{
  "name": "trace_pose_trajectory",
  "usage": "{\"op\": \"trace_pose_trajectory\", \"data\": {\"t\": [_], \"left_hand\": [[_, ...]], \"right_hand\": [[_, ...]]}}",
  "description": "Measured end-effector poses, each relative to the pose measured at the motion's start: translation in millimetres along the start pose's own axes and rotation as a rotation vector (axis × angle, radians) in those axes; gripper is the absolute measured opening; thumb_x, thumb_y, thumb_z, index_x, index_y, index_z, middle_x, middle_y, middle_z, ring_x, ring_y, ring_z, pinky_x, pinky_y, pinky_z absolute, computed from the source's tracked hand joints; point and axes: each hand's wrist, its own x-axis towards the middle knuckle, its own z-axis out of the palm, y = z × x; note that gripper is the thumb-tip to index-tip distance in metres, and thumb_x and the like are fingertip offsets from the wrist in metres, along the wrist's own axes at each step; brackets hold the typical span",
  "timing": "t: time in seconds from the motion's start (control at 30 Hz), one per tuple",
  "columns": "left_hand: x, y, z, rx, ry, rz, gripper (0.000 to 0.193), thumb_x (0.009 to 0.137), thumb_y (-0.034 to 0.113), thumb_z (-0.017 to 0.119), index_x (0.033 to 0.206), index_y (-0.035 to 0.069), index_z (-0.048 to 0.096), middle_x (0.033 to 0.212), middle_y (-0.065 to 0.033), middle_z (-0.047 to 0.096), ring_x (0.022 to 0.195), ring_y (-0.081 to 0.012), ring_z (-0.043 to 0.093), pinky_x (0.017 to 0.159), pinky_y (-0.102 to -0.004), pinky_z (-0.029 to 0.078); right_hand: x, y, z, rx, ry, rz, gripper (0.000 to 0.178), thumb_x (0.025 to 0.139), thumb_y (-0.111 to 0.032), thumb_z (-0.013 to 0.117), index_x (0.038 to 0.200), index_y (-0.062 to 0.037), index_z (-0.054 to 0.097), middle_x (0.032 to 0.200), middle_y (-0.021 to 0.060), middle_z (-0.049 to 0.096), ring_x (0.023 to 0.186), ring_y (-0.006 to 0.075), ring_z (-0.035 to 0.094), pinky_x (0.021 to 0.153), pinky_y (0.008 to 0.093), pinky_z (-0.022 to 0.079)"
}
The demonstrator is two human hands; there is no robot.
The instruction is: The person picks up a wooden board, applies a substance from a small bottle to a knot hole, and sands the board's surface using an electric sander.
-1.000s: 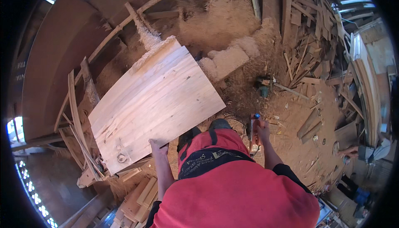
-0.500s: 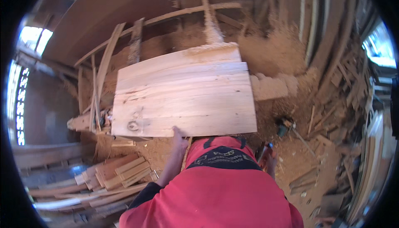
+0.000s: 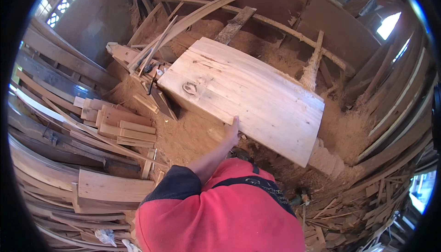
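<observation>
A broad, pale wooden panel (image 3: 257, 96) of joined boards lies slantwise in front of me, with a dark knot near its left end. My left hand (image 3: 233, 131) grips its near edge, thumb on the top face and the other fingers hidden below. My right hand is out of sight, behind or beyond my red shirt. Left of the panel, a dark-handled tool (image 3: 150, 85) rests among wood pieces, its kind unclear.
Stacked short boards (image 3: 119, 121) and long planks (image 3: 50, 160) fill the left side. A sawdust-covered stick (image 3: 314, 63) and a long rail (image 3: 285, 33) stand beyond the panel. Scrap wood (image 3: 367, 201) is heaped at right. A dark object (image 3: 301, 196) lies near my right side.
My view has swung left, so the panel now appears slanted and farther right. My left hand stays at its near edge. My right hand, earlier low at right with something in it, has left the view.
</observation>
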Motion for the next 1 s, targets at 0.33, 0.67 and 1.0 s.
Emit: {"op": "trace_pose_trajectory", "data": {"t": [0.33, 0.67, 1.0], "left_hand": [[38.1, 32.6, -60.8, 0.807, -0.257, -0.126, 0.069, 0.096, 0.054, 0.062, 0.123, -0.009, 0.053, 0.102, -0.0223, 0.069, 0.079, -0.0301, 0.072, 0.068, -0.0415, 0.063], [-84.2, 25.1, 0.1, 1.185, -0.398, 0.700, 0.031, 0.090, 0.035, 0.068, 0.094, 0.004, 0.069, 0.088, -0.0164, 0.072, 0.081, -0.0328, 0.070, 0.073, -0.0432, 0.056], [-223.3, -16.0, 139.3, 0.860, -1.743, 1.515, 0.050, 0.080, 0.009, 0.069, 0.129, 0.009, 0.060, 0.128, -0.0123, 0.062, 0.131, -0.0354, 0.051, 0.110, -0.0466, 0.043]], "right_hand": [[-28.7, -49.5, 17.6, 0.048, -0.046, -0.061, 0.053, 0.095, -0.037, 0.068, 0.134, -0.0036, 0.053, 0.115, 0.0118, 0.061, 0.102, 0.0220, 0.063, 0.081, 0.0355, 0.054], [-69.3, -85.0, 10.1, 0.126, 0.014, -0.134, 0.050, 0.098, -0.037, 0.065, 0.134, -0.0040, 0.053, 0.122, 0.0125, 0.060, 0.109, 0.0227, 0.061, 0.085, 0.0359, 0.054], [-122.0, -198.7, 64.9, 0.163, -0.060, -0.136, 0.046, 0.104, -0.032, 0.059, 0.137, -0.0016, 0.051, 0.133, 0.0120, 0.055, 0.115, 0.0233, 0.059, 0.096, 0.0354, 0.050]]}}
